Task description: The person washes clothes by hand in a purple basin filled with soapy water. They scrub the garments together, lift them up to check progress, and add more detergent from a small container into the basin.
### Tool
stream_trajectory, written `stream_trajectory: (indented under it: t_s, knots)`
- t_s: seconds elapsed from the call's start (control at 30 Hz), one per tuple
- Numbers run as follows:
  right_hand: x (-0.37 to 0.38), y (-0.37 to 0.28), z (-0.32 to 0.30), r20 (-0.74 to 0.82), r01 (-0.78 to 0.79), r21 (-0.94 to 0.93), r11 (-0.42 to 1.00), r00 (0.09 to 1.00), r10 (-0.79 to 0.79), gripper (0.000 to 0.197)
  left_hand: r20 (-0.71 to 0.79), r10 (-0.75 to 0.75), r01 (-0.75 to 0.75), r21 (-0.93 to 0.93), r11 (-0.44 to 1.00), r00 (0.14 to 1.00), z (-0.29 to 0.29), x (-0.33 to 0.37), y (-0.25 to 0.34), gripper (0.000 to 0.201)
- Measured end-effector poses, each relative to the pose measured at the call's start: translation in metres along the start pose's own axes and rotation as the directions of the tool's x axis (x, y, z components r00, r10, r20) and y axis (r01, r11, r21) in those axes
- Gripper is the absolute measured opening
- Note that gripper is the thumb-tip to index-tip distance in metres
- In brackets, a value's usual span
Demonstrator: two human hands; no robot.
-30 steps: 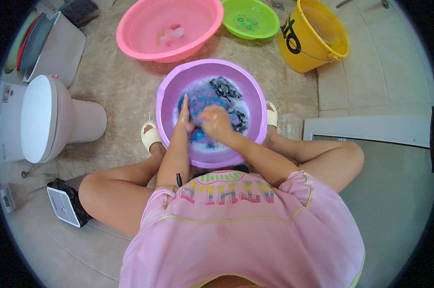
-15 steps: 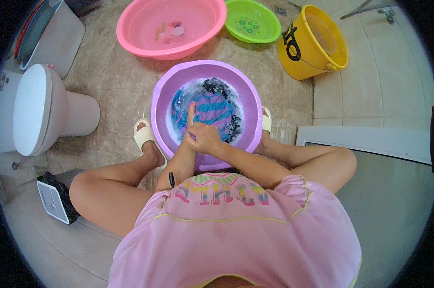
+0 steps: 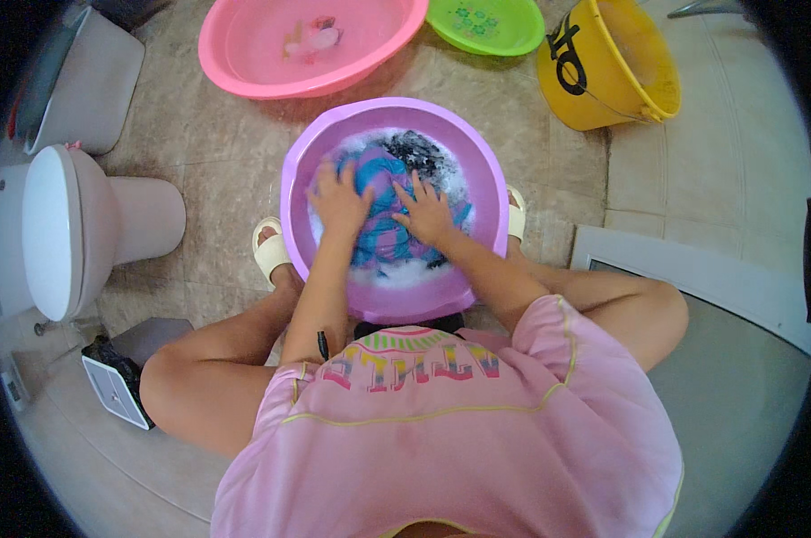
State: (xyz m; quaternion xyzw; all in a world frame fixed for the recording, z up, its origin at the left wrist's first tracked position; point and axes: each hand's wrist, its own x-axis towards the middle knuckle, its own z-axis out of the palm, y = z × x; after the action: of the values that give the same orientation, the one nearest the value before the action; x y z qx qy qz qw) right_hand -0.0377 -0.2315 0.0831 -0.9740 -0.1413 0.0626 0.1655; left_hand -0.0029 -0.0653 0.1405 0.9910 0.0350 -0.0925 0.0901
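Between my legs a purple basin (image 3: 483,193) holds sudsy water with a blue and purple striped cloth (image 3: 383,235) in it. My left hand (image 3: 341,199) lies on the cloth's left side, fingers spread. On the right side my right hand (image 3: 426,213) touches the same cloth, its fingers apart and slightly bent. Beyond the hands, a black and white patch (image 3: 419,152), perhaps dark fabric under foam, shows in the water. White suds (image 3: 396,273) line the near side of the basin.
Farther off stand a pink basin (image 3: 235,72) with small items in it, a green basin (image 3: 522,40) and a yellow bucket (image 3: 558,99). A white toilet (image 3: 141,220) and a white bin (image 3: 91,85) are on the left. A black-lined bin (image 3: 114,390) sits beside my left knee.
My right hand has let go of my left forearm. Both hands have come apart and now rest on the striped cloth, which looks more bunched up. The view has shifted slightly.
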Motion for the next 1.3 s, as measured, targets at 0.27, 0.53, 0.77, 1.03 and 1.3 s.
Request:
stream_trajectory:
  t_s: [0.27,0.53,0.77,1.03,1.3]
  knots:
    - [0.052,0.004,0.016,0.600,-0.213,-0.044,0.976,0.775,0.197,0.029,0.024,0.090,-0.091,0.016,0.996,0.996,0.084,0.020,0.005,0.052]
    - [0.036,0.040,0.071,0.599,-0.237,0.245,0.940,0.799,0.045,0.029,0.118,0.007,-0.005,-0.021,1.000,0.993,0.066,0.038,0.021,0.060]
    - [0.035,0.007,0.036,0.193,-0.309,0.172,0.935,0.942,0.275,0.027,-0.154,0.153,-0.202,-0.386,0.900,0.976,0.111,0.027,-0.036,0.041]
    - [0.000,-0.116,-0.064,-0.315,0.140,0.777,0.614,0.931,0.186,0.016,0.192,-0.489,0.233,-0.972,0.025,0.851,0.022,0.004,-0.009,0.047]
    - [0.060,-0.069,-0.031,-0.034,0.021,0.115,0.993,0.999,-0.017,0.032,0.694,0.103,0.631,-0.570,-0.526,0.712,0.022,-0.025,0.016,0.053]
